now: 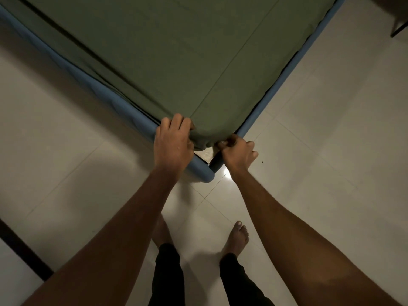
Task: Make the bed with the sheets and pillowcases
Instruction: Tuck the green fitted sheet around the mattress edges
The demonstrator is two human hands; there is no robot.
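A dark green sheet (176, 62) covers the mattress, which lies on a blue bed frame (99, 93). I stand at the near corner of the bed. My left hand (172, 142) grips the sheet's corner from the left side, fingers curled over the fabric. My right hand (237, 151) pinches the bunched sheet edge at the corner tip, just above the frame's blue corner (203, 171). No pillowcases are in view.
Pale glossy floor tiles (331, 129) surround the bed on both sides. My bare feet (237, 237) stand on the tiles below the corner. A dark strip (22, 246) runs at lower left, and dark furniture (399, 16) sits at the top right.
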